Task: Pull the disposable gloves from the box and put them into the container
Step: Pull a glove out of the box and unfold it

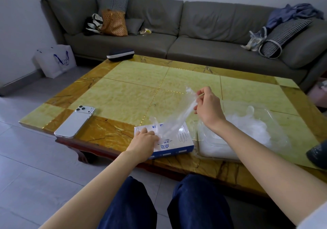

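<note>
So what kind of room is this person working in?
Most likely a home living room: a long grey sofa runs behind a low coffee table, a phone lies on the table, and a shopping bag sits on the floor.

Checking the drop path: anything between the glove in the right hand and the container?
Nothing visible. The right hand pinches the glove above the table, just left of the container, which looks open-topped and holds gloves. The glove's lower end hangs at the box, which the left hand presses.
</note>
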A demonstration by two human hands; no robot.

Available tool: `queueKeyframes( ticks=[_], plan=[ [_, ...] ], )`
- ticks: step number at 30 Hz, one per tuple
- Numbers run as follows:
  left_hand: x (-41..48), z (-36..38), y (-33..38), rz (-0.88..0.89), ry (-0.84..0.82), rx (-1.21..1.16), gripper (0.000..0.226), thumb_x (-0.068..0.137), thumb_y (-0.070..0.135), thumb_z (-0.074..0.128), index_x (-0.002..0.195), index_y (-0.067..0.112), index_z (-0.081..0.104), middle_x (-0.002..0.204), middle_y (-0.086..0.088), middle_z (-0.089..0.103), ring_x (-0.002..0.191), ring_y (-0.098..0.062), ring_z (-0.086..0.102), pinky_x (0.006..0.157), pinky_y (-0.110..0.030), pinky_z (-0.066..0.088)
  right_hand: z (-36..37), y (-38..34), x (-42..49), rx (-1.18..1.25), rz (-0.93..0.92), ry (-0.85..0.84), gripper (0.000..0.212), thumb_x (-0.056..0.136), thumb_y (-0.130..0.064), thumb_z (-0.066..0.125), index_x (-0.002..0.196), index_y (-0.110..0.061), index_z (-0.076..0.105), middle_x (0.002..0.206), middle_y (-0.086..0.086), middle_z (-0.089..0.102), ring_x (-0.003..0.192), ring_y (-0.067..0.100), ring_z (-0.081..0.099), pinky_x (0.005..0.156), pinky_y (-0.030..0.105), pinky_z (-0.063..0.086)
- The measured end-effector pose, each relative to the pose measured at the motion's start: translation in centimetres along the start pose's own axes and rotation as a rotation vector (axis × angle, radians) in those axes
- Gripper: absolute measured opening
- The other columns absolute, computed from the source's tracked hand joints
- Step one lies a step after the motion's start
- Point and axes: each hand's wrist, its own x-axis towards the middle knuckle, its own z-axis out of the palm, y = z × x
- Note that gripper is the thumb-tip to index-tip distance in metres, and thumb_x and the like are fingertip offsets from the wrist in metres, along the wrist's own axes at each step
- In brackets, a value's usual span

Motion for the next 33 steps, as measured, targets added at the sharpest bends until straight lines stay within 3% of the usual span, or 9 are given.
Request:
queueKeyframes(
  ticks=[6,10,13,19,22,27,28,30,33],
  plan=[
    [0.1,-3.1,-0.2,-0.098,-0.08,-0.143,0.034,0.096,0.011,0.038,0.115,0.023,0.064,0.125,0.004,0.056,0.108,-0.017,0.053,0.087,-0.029,0.047,-3.4,-1.1,1.7,0.115,-0.043,0.144,0.01,0.097,-0.001,0.041,0.1,-0.009,0.047,0.095,0.009,0.052,0.077,0.028,0.062,0.072,0.042,0.056],
    [0.5,-7.4,0.9,-0.178,0.263,-0.35,0.026,0.091,0.001,0.041,0.097,0.017,0.061,0.111,0.0,0.058,0.089,-0.016,0.057,0.072,-0.027,0.05,-4.6,-1.4,1.8,0.025,-0.174,0.091,0.011,0.097,-0.002,0.042,0.098,-0.008,0.051,0.089,0.003,0.054,0.069,0.017,0.058,0.069,0.035,0.056],
    [1.4,-10.5,2.4,-0.067,0.419,-0.528,0.027,0.089,0.003,0.053,0.113,0.016,0.054,0.118,0.0,0.052,0.1,-0.013,0.053,0.08,-0.02,0.043,-5.3,-1.7,1.4,-0.044,-0.286,-0.043,0.016,0.095,0.003,0.042,0.098,-0.006,0.056,0.086,0.002,0.056,0.07,0.016,0.058,0.069,0.032,0.055],
    [2.5,-13.9,6.8,0.206,0.189,-0.642,0.078,0.077,0.02,0.076,0.141,0.024,0.032,0.143,0.004,0.038,0.123,-0.01,0.04,0.095,-0.019,0.034,-6.5,-2.5,0.6,-0.012,-0.353,-0.32,0.011,0.094,-0.002,0.051,0.099,-0.009,0.058,0.089,-0.003,0.059,0.077,0.012,0.059,0.068,0.013,0.049],
    [2.9,-14.2,8.0,0.288,0.109,-0.719,0.062,0.077,0.017,0.075,0.131,0.019,0.045,0.124,0.008,0.053,0.113,-0.006,0.051,0.09,-0.009,0.041,-7.0,-2.5,-0.2,0.034,-0.331,-0.41,0.015,0.094,0.0,0.05,0.101,-0.011,0.057,0.095,-0.004,0.059,0.086,0.011,0.06,0.077,0.012,0.049],
    [3.9,-13.1,8.9,0.208,0.208,-0.651,0.016,0.083,0.007,0.067,0.099,0.004,0.064,0.081,0.004,0.061,0.073,-0.01,0.058,0.071,-0.024,0.05,-7.5,-2.2,-1.6,0.128,-0.282,-0.305,0.013,0.096,-0.008,0.048,0.107,-0.014,0.053,0.107,-0.002,0.057,0.09,0.003,0.055,0.077,0.009,0.044],
    [4.1,-13.0,9.0,0.188,0.247,-0.626,0.008,0.083,0.005,0.065,0.091,0.007,0.064,0.075,0.006,0.058,0.068,-0.008,0.054,0.069,-0.025,0.048,-7.6,-2.1,-1.9,0.16,-0.237,-0.292,0.02,0.098,-0.02,0.047,0.117,-0.013,0.049,0.118,0.001,0.054,0.095,0.005,0.053,0.079,0.009,0.042],
    [4.5,-13.0,9.2,0.134,0.295,-0.582,0.007,0.085,0.007,0.063,0.083,0.013,0.063,0.07,0.009,0.056,0.064,-0.005,0.05,0.066,-0.024,0.044,-7.8,-1.7,-2.7,0.231,-0.107,-0.386,0.063,0.087,-0.052,0.044,0.136,-0.012,0.035,0.138,0.001,0.041,0.11,0.007,0.048,0.089,0.015,0.039],
    [5.1,-13.0,10.3,0.092,0.284,-0.592,0.006,0.088,0.012,0.06,0.09,0.009,0.065,0.076,0.002,0.064,0.065,-0.009,0.054,0.065,-0.025,0.046,-7.2,-0.9,-3.9,0.202,-0.03,-0.449,0.084,0.076,-0.054,0.061,0.141,-0.016,0.025,0.13,-0.007,0.041,0.109,0.006,0.048,0.087,0.016,0.042]
  ],
)
